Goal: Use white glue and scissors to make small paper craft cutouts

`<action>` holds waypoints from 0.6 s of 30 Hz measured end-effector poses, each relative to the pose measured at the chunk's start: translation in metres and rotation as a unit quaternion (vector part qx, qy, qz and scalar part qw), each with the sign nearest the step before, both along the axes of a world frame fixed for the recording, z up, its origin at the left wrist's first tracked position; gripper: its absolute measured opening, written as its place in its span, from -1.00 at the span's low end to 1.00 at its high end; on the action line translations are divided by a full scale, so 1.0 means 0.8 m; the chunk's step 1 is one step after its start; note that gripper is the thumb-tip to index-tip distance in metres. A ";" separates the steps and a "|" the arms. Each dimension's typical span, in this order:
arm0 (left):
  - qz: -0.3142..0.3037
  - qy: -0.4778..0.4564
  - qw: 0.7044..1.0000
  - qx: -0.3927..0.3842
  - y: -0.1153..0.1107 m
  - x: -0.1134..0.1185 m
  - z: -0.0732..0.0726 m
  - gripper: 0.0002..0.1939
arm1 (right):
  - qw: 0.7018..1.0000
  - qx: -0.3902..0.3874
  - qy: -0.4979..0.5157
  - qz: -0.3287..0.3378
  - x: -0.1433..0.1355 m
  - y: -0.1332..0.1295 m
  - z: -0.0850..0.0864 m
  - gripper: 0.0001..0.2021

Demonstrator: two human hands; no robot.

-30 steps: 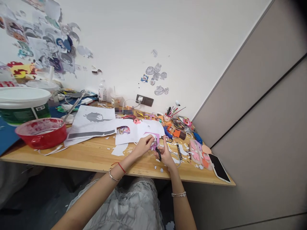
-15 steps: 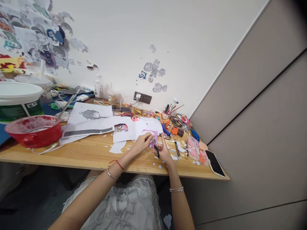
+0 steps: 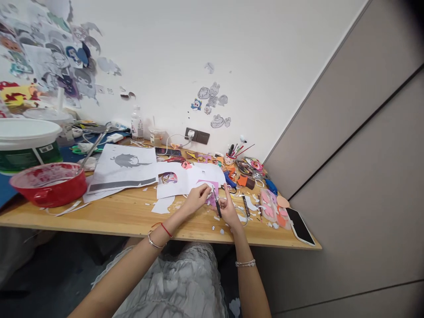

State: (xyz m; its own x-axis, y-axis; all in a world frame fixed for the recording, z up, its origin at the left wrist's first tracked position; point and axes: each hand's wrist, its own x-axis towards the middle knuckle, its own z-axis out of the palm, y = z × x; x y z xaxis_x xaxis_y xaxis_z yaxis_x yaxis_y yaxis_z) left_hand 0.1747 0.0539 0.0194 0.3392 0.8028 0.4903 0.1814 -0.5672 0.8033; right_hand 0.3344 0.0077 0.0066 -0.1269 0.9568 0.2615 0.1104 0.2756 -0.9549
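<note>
My left hand [image 3: 196,198] pinches a small purple and white paper cutout [image 3: 210,198] just above the wooden table [image 3: 126,216]. My right hand [image 3: 228,210] grips small black-handled scissors [image 3: 217,204], whose blades point up into the cutout's right edge. Both hands meet over the table's front middle. Small white paper scraps [image 3: 217,229] lie under and around them. A white sheet with a printed figure [image 3: 180,179] lies just behind my left hand.
A red bowl [image 3: 49,183] and a white-lidded green tub [image 3: 24,145] stand at the left. Printed sheets [image 3: 124,170], a pen cup [image 3: 229,158], craft pieces, a phone [image 3: 300,226] at the right edge, a bottle [image 3: 136,126] and a wall socket [image 3: 198,136] crowd the back. Cutouts cover the wall.
The hands stay together on the cutout with the scissors; only small shifts of the fingers and a slight camera move show.
</note>
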 end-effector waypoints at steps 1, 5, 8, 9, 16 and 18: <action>0.001 0.000 1.000 -0.003 0.000 0.000 0.000 -0.61 | 1.000 0.000 -0.002 -0.006 0.000 0.000 0.001 0.05; 0.009 0.001 1.000 -0.012 0.001 0.002 0.002 -0.61 | 1.000 0.004 -0.008 -0.026 0.001 0.000 0.003 0.06; 0.016 0.004 1.000 -0.013 0.003 0.004 0.003 -0.61 | 0.999 0.006 -0.005 -0.048 0.002 0.003 0.001 0.07; 0.017 0.005 1.000 -0.013 0.003 0.005 0.003 -0.61 | 0.999 0.006 -0.004 -0.052 0.002 0.004 0.000 0.07; 0.054 -0.014 0.998 -0.041 0.004 0.002 0.004 -0.62 | 0.998 0.030 -0.032 -0.044 0.002 0.005 -0.006 0.06; 0.058 -0.019 0.997 -0.048 0.003 0.001 0.005 -0.62 | 0.995 0.041 -0.075 -0.043 0.002 0.004 -0.007 0.04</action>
